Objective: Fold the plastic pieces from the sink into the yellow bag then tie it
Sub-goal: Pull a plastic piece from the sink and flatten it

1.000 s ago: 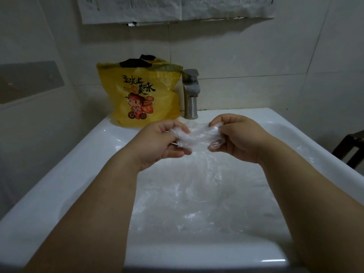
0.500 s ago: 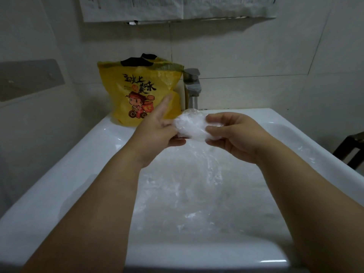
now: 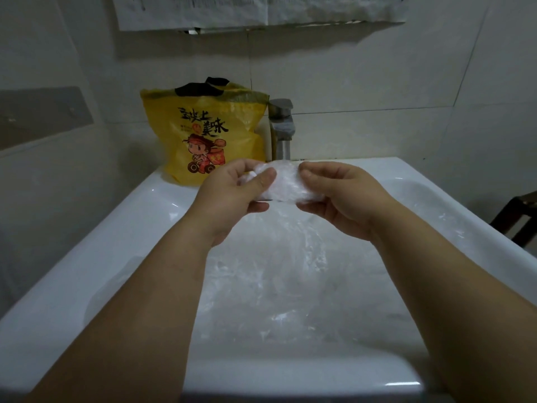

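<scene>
Hands mid-frame over sink [image 3: 96, 257]: left hand [image 3: 229, 196] and right hand [image 3: 337, 196] pinch folded clear plastic piece [image 3: 283, 183] between thumbs and fingers, compacting it. More plastic pieces [image 3: 276, 286] lie below in basin. Yellow bag [image 3: 209, 132] stands upper left, mouth open, ready for the piece.

Plastic [image 3: 283, 183] between left grip [image 3: 229, 196], right grip [image 3: 341, 196]

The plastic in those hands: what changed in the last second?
The left hand folded the plastic piece, earlier stretched out, toward the right hand; both now pinch it as a smaller wad. The yellow bag, tap and loose plastic in the sink stayed put.
</scene>
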A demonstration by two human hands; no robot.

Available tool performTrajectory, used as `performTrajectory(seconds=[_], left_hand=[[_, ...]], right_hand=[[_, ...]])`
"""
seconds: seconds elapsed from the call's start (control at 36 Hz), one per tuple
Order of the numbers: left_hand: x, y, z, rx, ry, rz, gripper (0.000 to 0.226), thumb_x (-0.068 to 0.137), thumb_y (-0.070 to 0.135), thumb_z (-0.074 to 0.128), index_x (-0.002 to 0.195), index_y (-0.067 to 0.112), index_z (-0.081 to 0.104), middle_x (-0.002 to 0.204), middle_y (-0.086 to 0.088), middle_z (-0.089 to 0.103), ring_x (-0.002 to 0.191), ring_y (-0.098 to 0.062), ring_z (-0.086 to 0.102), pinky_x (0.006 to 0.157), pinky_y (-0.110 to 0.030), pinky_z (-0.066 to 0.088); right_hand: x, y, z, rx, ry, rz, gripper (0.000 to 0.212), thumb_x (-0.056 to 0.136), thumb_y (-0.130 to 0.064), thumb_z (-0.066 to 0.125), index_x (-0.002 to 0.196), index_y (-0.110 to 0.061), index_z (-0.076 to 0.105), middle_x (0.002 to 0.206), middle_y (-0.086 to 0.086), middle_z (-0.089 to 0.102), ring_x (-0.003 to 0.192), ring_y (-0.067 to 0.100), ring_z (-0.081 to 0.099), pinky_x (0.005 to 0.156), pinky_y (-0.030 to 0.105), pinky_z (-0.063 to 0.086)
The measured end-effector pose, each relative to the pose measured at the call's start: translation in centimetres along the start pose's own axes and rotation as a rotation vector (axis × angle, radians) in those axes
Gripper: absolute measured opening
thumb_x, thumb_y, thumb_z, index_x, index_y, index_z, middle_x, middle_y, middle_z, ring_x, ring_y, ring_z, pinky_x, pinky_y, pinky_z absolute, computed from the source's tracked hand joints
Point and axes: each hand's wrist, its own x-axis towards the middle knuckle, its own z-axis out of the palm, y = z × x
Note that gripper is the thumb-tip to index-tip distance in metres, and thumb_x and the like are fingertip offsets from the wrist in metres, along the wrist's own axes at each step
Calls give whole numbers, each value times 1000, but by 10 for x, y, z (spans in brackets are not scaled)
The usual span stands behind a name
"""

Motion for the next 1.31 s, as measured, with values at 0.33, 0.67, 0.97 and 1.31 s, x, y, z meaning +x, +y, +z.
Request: performTrajectory(seconds=[0.33,0.67,0.97,1.31], left_hand=[[-5,7,-8,-36,-120,28,30,90,1,60,101,28,66,91,11,70,83,-2,66,60,-18,51],[-5,11,-10,13,-195,60,15,84,10,67,93,22,65,87,8,68,82,-9,64,66,-24,53],[-7,3,-4,235,-76,249,22,86,-3,65,76,14,54,67,10,57,47,1,51,47,-15,43],[1,-7,1,364,117,258,20,94,18,60,81,25,48,78,3,56,55,-3,53,47,-19,48]], right_hand=[[4,0,-5,-10,52,63,20,92,2,54,108,-1,65,112,19,62,80,22,62,55,19,54],[5,1,-7,-184,53,72,23,91,-2,57,112,-1,67,111,16,66,82,21,62,57,20,52],[2,0,-4,-116,-58,141,19,92,-3,57,106,2,68,93,15,66,68,14,57,48,17,48],[2,-1,-3,22,-75,158,15,93,-3,54,92,0,68,74,8,69,50,8,57,42,14,44]])
